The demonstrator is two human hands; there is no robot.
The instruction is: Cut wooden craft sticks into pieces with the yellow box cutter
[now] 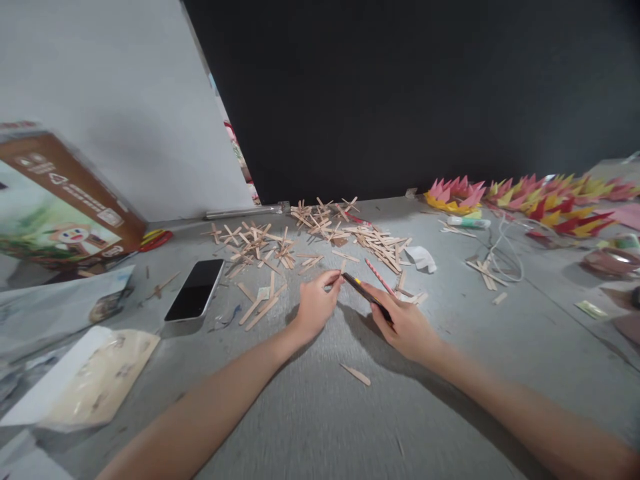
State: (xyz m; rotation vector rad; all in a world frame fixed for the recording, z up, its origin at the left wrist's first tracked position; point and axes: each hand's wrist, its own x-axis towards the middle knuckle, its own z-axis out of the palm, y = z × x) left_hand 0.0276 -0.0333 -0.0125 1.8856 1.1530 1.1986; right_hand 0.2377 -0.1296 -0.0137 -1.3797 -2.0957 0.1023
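Note:
In the middle of the table my left hand (317,303) pinches a small wooden craft stick (343,266), whose upper end pokes out past the fingertips. My right hand (406,325) is closed round a dark cutter knife (364,291) with a yellow patch. The knife's tip is at the left fingertips, close to the stick; whether it touches the wood I cannot tell. Nearer to me lies a loose pointed stick piece (356,375). Beyond the hands are loose craft sticks (383,247) in a pile and several star-shaped stick pieces (257,243). A pink striped pencil (379,275) lies beside my right hand.
A phone (196,290) lies left of my hands, near a plastic packet (107,377) and a brown printed box (75,200). Pink and yellow paper flowers (456,195), a glue tube (469,222) and a white cable (505,250) are at right. A black panel (410,93) stands behind.

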